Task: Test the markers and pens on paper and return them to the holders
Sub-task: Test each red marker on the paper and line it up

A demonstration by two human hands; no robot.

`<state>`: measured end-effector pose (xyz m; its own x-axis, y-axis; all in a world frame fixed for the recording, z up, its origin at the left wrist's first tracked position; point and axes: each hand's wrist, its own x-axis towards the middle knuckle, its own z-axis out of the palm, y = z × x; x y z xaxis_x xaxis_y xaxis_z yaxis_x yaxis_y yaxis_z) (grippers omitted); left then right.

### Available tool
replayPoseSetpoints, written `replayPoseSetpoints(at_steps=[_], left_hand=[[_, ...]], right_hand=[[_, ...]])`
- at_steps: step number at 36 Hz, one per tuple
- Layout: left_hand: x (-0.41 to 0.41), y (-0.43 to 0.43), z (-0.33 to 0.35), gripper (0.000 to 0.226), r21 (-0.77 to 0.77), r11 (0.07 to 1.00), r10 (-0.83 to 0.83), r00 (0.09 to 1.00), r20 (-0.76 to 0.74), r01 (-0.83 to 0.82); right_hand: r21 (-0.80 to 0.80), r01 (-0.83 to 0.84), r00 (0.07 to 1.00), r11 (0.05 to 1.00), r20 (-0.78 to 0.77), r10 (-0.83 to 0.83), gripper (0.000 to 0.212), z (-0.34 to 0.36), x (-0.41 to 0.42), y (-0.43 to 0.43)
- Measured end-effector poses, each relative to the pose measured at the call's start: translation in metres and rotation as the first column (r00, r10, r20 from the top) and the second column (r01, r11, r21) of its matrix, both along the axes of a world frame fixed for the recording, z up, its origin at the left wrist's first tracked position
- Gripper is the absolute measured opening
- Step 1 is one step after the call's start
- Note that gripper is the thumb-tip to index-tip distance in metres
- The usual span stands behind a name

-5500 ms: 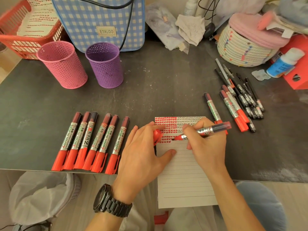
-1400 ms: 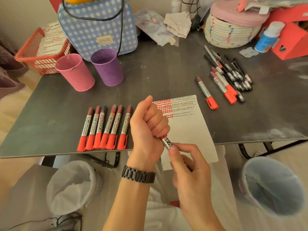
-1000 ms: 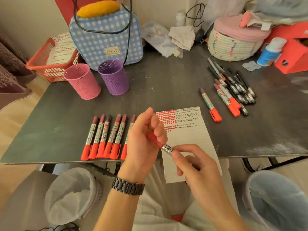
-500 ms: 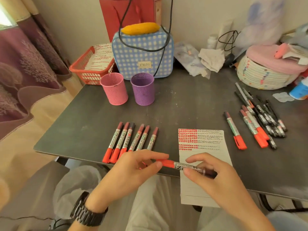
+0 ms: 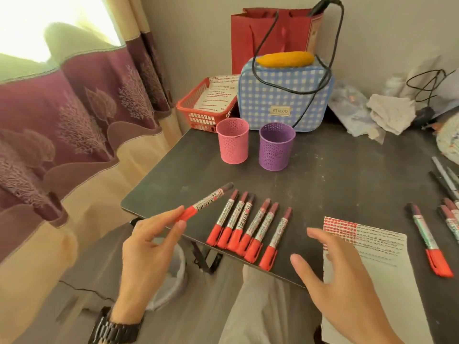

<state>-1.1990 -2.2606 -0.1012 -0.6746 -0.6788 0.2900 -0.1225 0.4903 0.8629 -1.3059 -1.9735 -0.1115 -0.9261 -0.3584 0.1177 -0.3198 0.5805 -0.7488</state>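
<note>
My left hand (image 5: 151, 247) pinches a capped red marker (image 5: 207, 201) by its cap, holding it in the air just left of a row of several red markers (image 5: 250, 228) lying side by side on the dark table (image 5: 335, 184). My right hand (image 5: 335, 276) hovers open with fingers spread, beside the left edge of the lined paper (image 5: 367, 264), which carries red and black test marks along its top. A pink holder (image 5: 232, 140) and a purple holder (image 5: 277, 146) stand upright farther back.
More red markers (image 5: 428, 238) and dark pens (image 5: 444, 181) lie at the right edge. A blue checked bag (image 5: 283, 98), a red basket (image 5: 206, 105) and a red paper bag (image 5: 268, 36) stand at the back. A curtain (image 5: 74, 125) hangs left; a lined bin (image 5: 171, 276) sits below the table.
My right hand let go of the marker and opened. My left hand carried the capped marker up and left, past the row. The view swung left.
</note>
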Motion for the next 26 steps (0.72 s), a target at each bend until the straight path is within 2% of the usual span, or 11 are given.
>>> replayPoseSetpoints(at_steps=[5, 11, 18, 26], left_hand=[[-0.003, -0.002, -0.039, 0.029, -0.264, 0.959, 0.125, 0.989, 0.083, -0.099], [-0.006, -0.001, -0.072, 0.033, -0.436, 0.899, 0.082, 0.995, 0.055, -0.050], [-0.004, -0.006, -0.077, 0.040, -0.422, 0.905, -0.011, 0.993, 0.116, 0.059], [0.002, -0.017, -0.080, 0.040, -0.458, 0.879, -0.065, 0.986, 0.152, 0.129]], right_hand=[[0.112, -0.048, 0.998, 0.993, -0.046, 0.054, 0.075, -0.002, 0.011, -0.021], [0.282, -0.147, 0.988, 0.948, -0.004, 0.154, 0.088, -0.008, 0.015, -0.036], [0.342, -0.134, 0.990, 0.930, 0.013, 0.138, 0.080, -0.015, 0.016, -0.044], [0.321, -0.120, 0.991, 0.939, -0.013, 0.131, 0.064, -0.022, 0.017, -0.050]])
